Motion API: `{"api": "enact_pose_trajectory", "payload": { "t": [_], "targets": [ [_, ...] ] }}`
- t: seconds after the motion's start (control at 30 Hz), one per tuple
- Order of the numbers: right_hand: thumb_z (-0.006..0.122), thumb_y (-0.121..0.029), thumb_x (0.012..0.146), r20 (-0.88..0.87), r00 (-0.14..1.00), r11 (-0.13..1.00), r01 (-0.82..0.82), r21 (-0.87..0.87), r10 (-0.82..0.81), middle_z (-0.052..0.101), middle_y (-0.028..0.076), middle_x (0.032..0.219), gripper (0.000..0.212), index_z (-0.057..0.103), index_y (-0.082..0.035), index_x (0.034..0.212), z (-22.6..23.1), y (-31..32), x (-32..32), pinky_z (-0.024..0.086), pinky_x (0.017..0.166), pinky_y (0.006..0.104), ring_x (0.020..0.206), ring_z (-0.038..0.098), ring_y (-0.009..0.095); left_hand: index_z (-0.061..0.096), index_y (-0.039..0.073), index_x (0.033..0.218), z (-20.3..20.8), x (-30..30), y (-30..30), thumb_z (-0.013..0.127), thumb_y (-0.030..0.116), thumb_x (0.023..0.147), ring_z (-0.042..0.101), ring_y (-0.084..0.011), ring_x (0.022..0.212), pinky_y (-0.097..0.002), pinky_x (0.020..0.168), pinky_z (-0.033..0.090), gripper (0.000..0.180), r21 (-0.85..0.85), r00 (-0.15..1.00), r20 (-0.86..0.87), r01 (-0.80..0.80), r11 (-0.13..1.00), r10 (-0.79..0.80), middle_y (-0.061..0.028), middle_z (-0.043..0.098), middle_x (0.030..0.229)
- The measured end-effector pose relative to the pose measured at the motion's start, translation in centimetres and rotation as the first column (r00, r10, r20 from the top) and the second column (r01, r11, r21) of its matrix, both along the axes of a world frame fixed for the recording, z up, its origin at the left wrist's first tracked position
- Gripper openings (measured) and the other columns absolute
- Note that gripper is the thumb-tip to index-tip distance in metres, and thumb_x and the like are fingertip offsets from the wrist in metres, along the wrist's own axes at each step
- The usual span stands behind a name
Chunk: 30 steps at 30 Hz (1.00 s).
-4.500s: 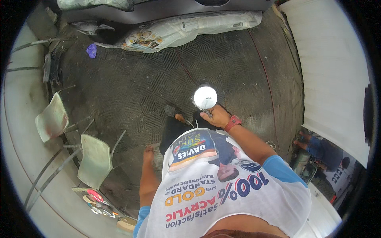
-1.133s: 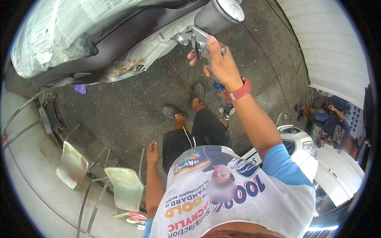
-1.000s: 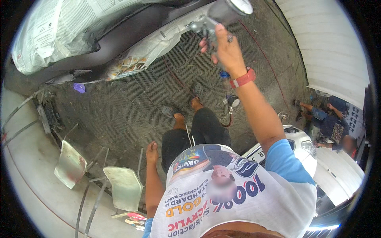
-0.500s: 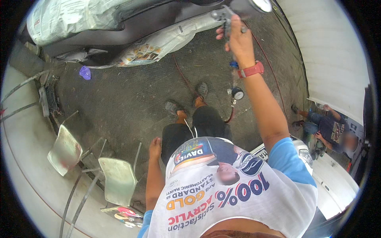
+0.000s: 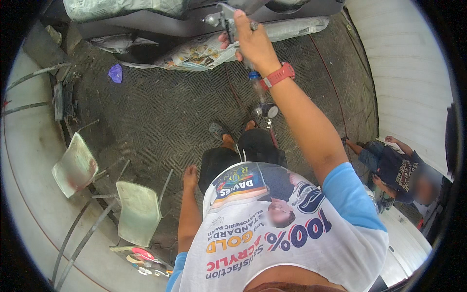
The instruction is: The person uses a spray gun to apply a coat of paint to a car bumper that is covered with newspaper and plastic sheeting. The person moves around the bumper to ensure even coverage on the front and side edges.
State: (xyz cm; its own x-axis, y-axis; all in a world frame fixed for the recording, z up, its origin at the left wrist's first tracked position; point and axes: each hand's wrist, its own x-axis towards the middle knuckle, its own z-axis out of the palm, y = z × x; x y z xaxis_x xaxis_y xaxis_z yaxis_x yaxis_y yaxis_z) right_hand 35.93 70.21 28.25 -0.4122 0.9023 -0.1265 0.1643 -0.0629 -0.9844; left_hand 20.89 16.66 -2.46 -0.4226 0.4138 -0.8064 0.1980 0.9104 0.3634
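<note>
My right hand (image 5: 255, 46) is closed around a metal spray gun (image 5: 227, 22), held out beside a dark grey vehicle body (image 5: 146, 24) at the top. Below the gun's grip hang a blue fitting (image 5: 254, 75), a round pressure gauge (image 5: 270, 111) and a red air hose (image 5: 273, 138). Masking newspaper (image 5: 204, 56) runs along the lower edge of the body. More paper sheeting (image 5: 121, 9) covers its upper left part. My left hand (image 5: 190, 177) hangs low by my left thigh, holding nothing visible, its fingers loosely extended and partly hidden.
Two stained pale chairs (image 5: 138, 214) (image 5: 75, 165) stand at the left beside metal tubes (image 5: 85, 243). A purple crumpled piece (image 5: 115, 73) lies on the dark floor. A red hose (image 5: 333, 82) crosses the floor near a white curtain (image 5: 404, 63). Another person (image 5: 396, 168) is at the right by a white car (image 5: 404, 238).
My right hand has swept left along the vehicle body with the spray gun; gauge and hose followed. The view has shifted somewhat. My left hand stays by my thigh.
</note>
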Motion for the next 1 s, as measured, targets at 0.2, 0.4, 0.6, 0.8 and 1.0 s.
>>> {"api": "enact_pose_trajectory", "payload": {
  "t": [0.2, 0.4, 0.6, 0.8, 1.0],
  "targets": [
    [0.045, -0.058, 0.108, 0.069, 0.966, 0.967, 0.245, 0.077, -0.250, 0.076, 0.012, 0.078, 0.067, 0.071, 0.004, 0.112, 0.0, 2.6, 3.4, 0.048, 0.042, 0.0287, 0.056, 0.069, 0.015, 0.062, 0.002, 0.142, -0.5, -0.1, -2.3, 0.058, 0.035, 0.106, 0.069, -0.0323, 0.119, -0.0407, 0.102, 0.052, 0.049, -0.006, 0.981, 0.127, -0.146, 0.989, 0.145, -0.0204, 0.069, 0.134],
    [0.043, -0.060, 0.109, 0.148, 0.911, 0.920, 0.364, 0.142, -0.384, 0.077, 0.014, 0.088, 0.069, 0.067, 0.005, 0.118, 0.5, 5.1, 9.6, 0.046, 0.042, 0.0260, 0.072, 0.075, 0.017, 0.062, -0.001, 0.141, 0.0, -0.5, -2.3, 0.059, 0.035, 0.106, 0.069, -0.0289, 0.117, -0.0388, 0.101, 0.052, 0.050, -0.021, 0.946, 0.187, -0.264, 0.964, 0.264, -0.0200, 0.070, 0.131],
    [0.041, -0.059, 0.110, 0.284, 0.823, 0.864, 0.423, 0.273, -0.493, 0.077, 0.013, 0.085, 0.069, 0.067, 0.004, 0.120, -0.9, 5.0, 11.8, 0.048, 0.042, 0.0267, 0.069, 0.074, 0.016, 0.060, -0.003, 0.142, -3.1, -2.1, -2.5, 0.058, 0.035, 0.107, 0.067, -0.0286, 0.121, -0.0378, 0.103, 0.051, 0.052, 0.115, 0.965, 0.160, -0.226, 0.967, 0.206, -0.0203, 0.068, 0.134],
    [0.050, -0.056, 0.108, 0.184, 0.926, 0.942, 0.310, 0.129, -0.330, 0.074, 0.010, 0.078, 0.064, 0.069, 0.002, 0.125, -0.6, -1.1, 5.6, 0.049, 0.045, 0.0296, 0.053, 0.064, 0.014, 0.058, -0.001, 0.145, 3.6, -2.5, 1.6, 0.057, 0.034, 0.108, 0.064, -0.0291, 0.128, -0.0389, 0.108, 0.049, 0.051, 0.035, 0.972, 0.150, -0.186, 0.982, 0.178, -0.0198, 0.065, 0.139],
    [0.054, -0.049, 0.109, 0.058, 0.997, 0.995, 0.054, 0.079, -0.058, 0.074, 0.010, 0.080, 0.059, 0.066, 0.004, 0.132, 0.3, -6.3, -1.8, 0.056, 0.070, 0.0309, 0.069, 0.069, 0.013, 0.056, 0.003, 0.149, 5.1, -2.2, 2.0, 0.053, 0.032, 0.110, 0.063, -0.0299, 0.129, -0.0423, 0.110, 0.048, 0.048, -0.019, 0.954, 0.159, -0.254, 0.967, 0.253, -0.0186, 0.063, 0.143]
  ]
}}
